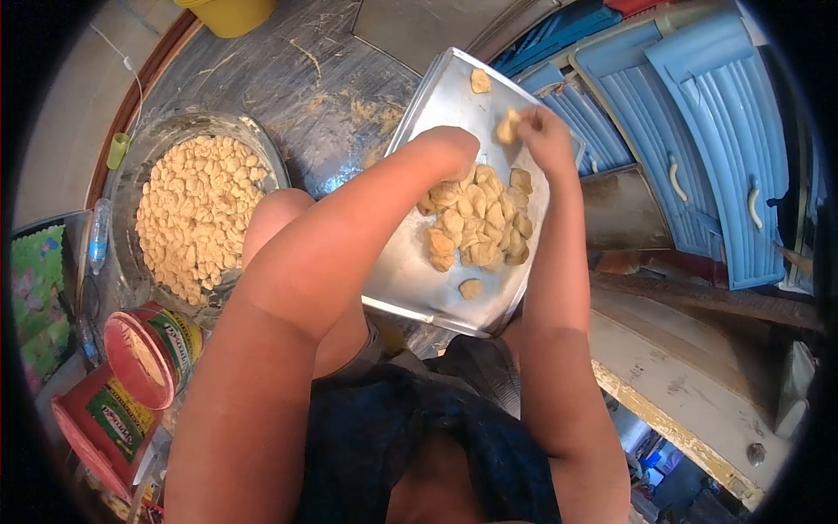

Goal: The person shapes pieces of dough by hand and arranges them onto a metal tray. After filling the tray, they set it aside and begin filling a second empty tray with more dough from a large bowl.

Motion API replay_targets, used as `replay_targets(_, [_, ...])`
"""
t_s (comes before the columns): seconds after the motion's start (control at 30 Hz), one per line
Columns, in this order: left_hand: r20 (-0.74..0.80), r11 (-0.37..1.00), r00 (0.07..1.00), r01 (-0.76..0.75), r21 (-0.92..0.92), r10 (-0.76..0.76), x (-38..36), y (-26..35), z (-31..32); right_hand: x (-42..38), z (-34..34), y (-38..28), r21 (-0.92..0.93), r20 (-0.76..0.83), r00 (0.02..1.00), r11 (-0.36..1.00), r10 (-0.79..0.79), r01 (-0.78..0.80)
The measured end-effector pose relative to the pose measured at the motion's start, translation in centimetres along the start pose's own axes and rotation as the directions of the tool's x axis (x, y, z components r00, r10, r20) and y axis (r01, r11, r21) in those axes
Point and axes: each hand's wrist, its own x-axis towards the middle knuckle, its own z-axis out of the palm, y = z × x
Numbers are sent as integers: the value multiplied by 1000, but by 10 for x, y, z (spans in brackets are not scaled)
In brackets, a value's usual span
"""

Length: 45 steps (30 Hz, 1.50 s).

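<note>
A steel tray (410,271) rests tilted on my lap, holding a heap of small tan dough pieces (478,218). My left hand (449,153) reaches down into the heap; its fingers are hidden among the pieces. My right hand (541,131) is over the far part of the tray, its fingers pinched on one dough piece (507,127). A single piece (480,80) lies near the tray's far corner and another (471,288) near its close edge.
A big glass bowl (148,148) full of shaped dough pieces stands on the dark floor to the left. Two red tubs (148,349) lie by my left knee. A yellow bucket (231,13) stands far off. Blue cabinet doors (698,131) line the right.
</note>
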Motion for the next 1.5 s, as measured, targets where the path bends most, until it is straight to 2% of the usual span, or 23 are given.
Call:
replay_targets(0.03, [11, 999, 999, 46, 20, -46, 0, 1, -1, 9, 6, -7, 0, -3, 1000, 1000, 0, 0])
replay_targets(0.1, [12, 998, 999, 50, 48, -50, -7, 5, -12, 27, 22, -20, -25, -324, 944, 998, -66, 61])
replay_targets(0.13, [13, 996, 998, 56, 73, -57, -11, 7, -17, 35, 32, -15, -23, -328, 943, 998, -64, 60])
replay_targets(0.2, [-104, 995, 990, 96, 10, -95, -6, 2, -13, 40, 48, -8, -364, -290, 953, 931, -90, -23])
replay_targets(0.33, [-332, 995, 938, 91, -38, -98, 3, -12, -11, 38, 36, -6, -442, -206, 971, 897, -119, 16])
replay_targets(0.47, [-333, 991, 935, 104, -85, -127, -9, -9, -14, 26, 25, -4, -225, -227, 970, 965, 82, -134])
replay_targets(0.53, [-283, 994, 953, 93, -59, -106, -7, -11, -12, 22, 32, 1, -297, -274, 930, 941, -245, 161])
replay_targets(0.63, [-235, 996, 968, 83, -22, -86, -6, -11, -11, 35, 40, 6, -470, -132, 948, 860, -289, 197])
replay_targets(0.67, [-236, 996, 968, 84, -17, -86, -6, -11, -11, 39, 39, 8, -467, -136, 948, 862, -288, 195])
replay_targets(0.73, [-262, 996, 961, 86, -25, -90, -8, -11, -11, 44, 33, 8, -459, 44, 971, 858, -236, 230])
replay_targets(0.77, [-287, 996, 953, 86, -38, -93, -8, -10, -9, 42, 32, 9, -459, 44, 971, 858, -236, 230])
replay_targets(0.83, [-307, 997, 948, 68, -42, -77, -9, -11, -6, 26, 26, 2, -505, -120, 902, 808, -415, 305])
replay_targets(0.9, [-333, 997, 940, 52, -52, -66, -8, -13, -4, -5, 8, -6, -345, -219, 971, 939, -94, 13])
replay_targets(0.97, [-385, 992, 919, 44, -115, -85, -3, -11, 0, -27, -13, 10, -375, 149, 977, 923, 152, -87])
replay_targets(1.07, [-490, 954, 850, 44, -298, -193, 3, 4, 3, -53, -13, 22, -268, 309, 920, 951, 240, -157])
replay_targets(1.1, [-490, 955, 852, 38, -294, -185, 3, 9, 4, -51, -12, 28, -109, 304, 917, 966, 256, -234])
replay_targets(1.13, [-510, 967, 846, 27, -253, -158, 3, 13, 3, -43, -13, 32, -108, 299, 920, 967, 254, -232])
replay_targets(1.2, [-528, 977, 839, 21, -212, -132, 0, 17, 2, -26, -14, 34, 33, -26, 995, 995, 92, -91])
replay_targets(1.23, [-520, 995, 852, 11, -104, -64, -2, 18, 1, -18, -12, 23, 35, -27, 995, 995, 94, -93])
replay_targets(1.3, [-503, 1000, 864, -3, 12, 8, -3, 17, 1, 2, -4, 5, -13, -422, 905, 998, 44, -55])
replay_targets(1.33, [-485, 999, 874, 31, 14, -20, -1, 15, 2, 12, 2, 12, -9, -427, 903, 998, 46, -55])
replay_targets(1.4, [-463, 998, 885, 63, 21, -46, 1, 12, 1, 22, 15, 18, -265, -355, 929, 964, -100, 3])
replay_targets(1.5, [-337, 997, 939, 79, 9, -72, 3, 5, -1, 20, 7, 20, -311, -289, 949, 950, -124, 30])
